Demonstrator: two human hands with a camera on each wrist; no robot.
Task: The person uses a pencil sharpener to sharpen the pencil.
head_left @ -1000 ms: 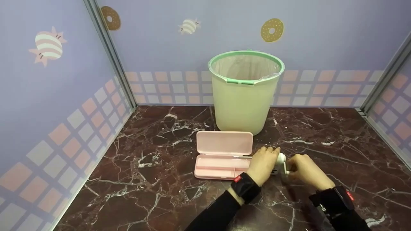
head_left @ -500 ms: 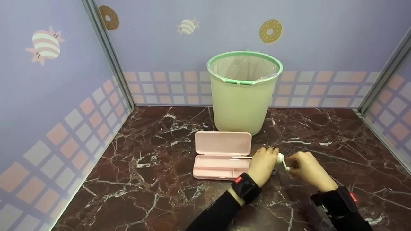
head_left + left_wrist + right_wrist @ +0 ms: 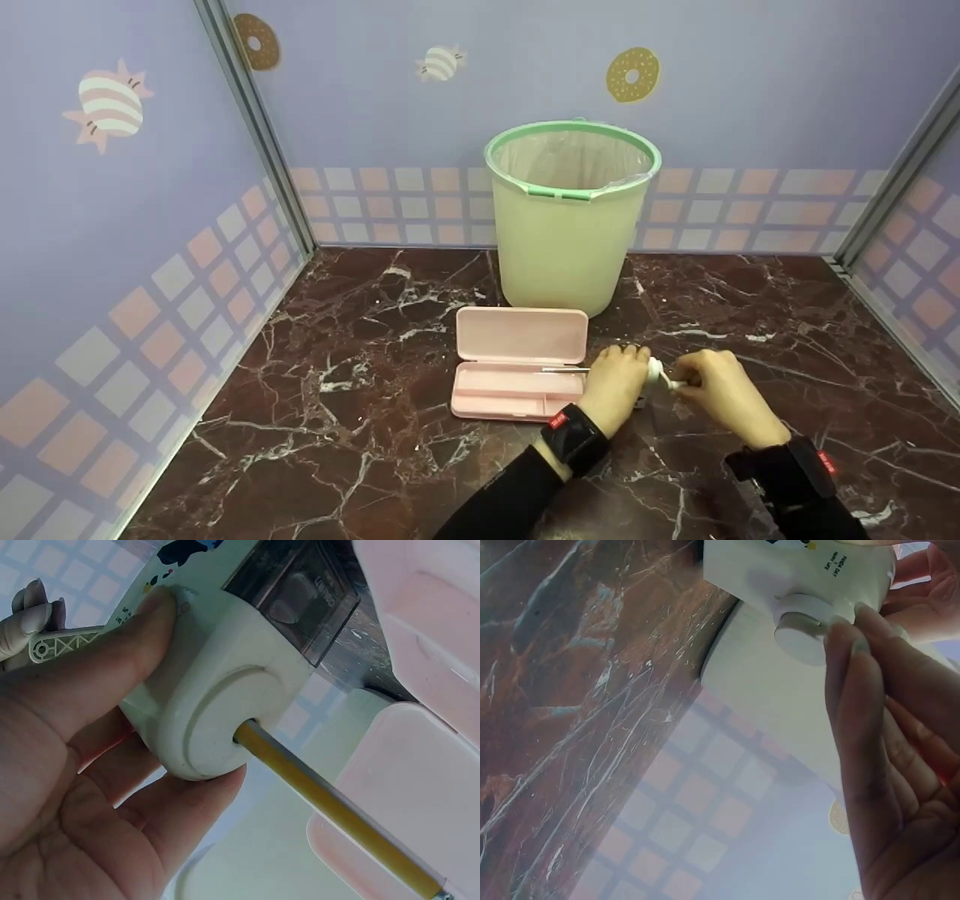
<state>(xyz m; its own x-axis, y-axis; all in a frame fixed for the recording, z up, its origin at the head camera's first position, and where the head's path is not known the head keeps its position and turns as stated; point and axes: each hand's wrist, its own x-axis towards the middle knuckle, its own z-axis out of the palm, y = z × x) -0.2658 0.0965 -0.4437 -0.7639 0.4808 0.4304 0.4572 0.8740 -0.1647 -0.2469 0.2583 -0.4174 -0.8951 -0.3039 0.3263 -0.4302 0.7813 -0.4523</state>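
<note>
A dark red marble tabletop [image 3: 360, 420] sits inside lilac walls printed with doughnuts and striped sweets. On it, just right of the open pink pencil case [image 3: 519, 361], stands the white crank sharpener [image 3: 217, 682], with a yellow pencil [image 3: 337, 817] pushed into its front hole and reaching out over the case.

My left hand [image 3: 615, 386] is curled round the sharpener's body, thumb on top. My right hand [image 3: 716, 390] pinches the crank handle [image 3: 670, 382] at its back. To do this well, I judge I should press the body down so it cannot skate on the marble, and crank evenly.

Small black print on the sharpener's side is too blurred for me to read. The clear shavings drawer carries embossed letters I cannot make out.

Behind stands a pale green bin [image 3: 571, 217] with a liner.
</note>
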